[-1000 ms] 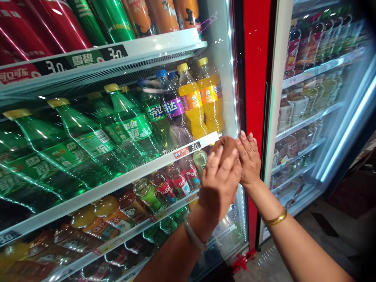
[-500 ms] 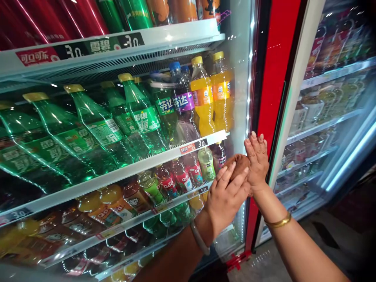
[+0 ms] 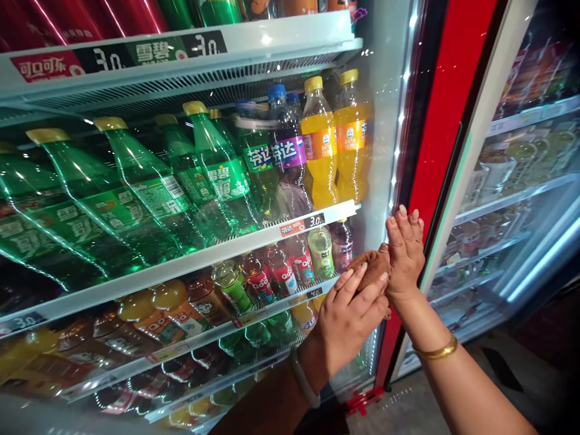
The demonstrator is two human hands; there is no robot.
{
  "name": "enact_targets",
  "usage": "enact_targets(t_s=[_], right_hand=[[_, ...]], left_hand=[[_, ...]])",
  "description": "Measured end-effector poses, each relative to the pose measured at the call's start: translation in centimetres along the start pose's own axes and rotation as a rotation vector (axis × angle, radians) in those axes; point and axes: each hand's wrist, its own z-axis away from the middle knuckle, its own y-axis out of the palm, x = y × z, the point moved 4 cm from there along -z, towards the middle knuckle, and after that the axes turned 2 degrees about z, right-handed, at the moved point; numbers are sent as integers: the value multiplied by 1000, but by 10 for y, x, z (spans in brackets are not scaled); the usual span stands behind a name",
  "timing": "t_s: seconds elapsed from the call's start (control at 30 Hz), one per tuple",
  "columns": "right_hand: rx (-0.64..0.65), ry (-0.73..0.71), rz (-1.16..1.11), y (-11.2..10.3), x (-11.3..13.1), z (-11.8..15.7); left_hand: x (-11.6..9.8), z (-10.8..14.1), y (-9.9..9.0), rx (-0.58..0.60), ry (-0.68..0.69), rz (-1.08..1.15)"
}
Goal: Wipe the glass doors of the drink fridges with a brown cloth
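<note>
My left hand [image 3: 348,317] presses a crumpled brown cloth [image 3: 375,266] against the cooler's glass door, near the door's right edge. Its fingers curve over the cloth. Just to the right, my right hand [image 3: 406,254] lies flat with fingers stretched upward on the red door frame [image 3: 432,139], its palm side hidden against the surface. The cloth's far edge meets the right hand near the thumb. Behind the glass, small bottles with red labels [image 3: 281,272] and orange soda bottles [image 3: 319,145] stand on the shelves close to my hands.
Green soda bottles [image 3: 222,175] fill the middle shelf, below red cans [image 3: 86,21]. A white shelf edge [image 3: 217,251] carries price tags. To the right stands a second glass-fronted cooler [image 3: 512,199]. Grey floor [image 3: 408,411] shows beneath.
The view has shifted slightly, so the cooler frame sits further right. My left hand and the cloth have moved a little down the glass; my right hand stays flat on the frame.
</note>
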Motion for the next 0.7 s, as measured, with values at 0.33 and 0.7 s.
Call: enact_targets(t_s=[0.33,0.7], right_hand=[[-23,-18,-23,-2,5,-1],[-24,84,-39,2,17,7]], left_hand=[[12,-6,-16,-43,-37,-15],[28,-17,-38,-127,-147,-62]])
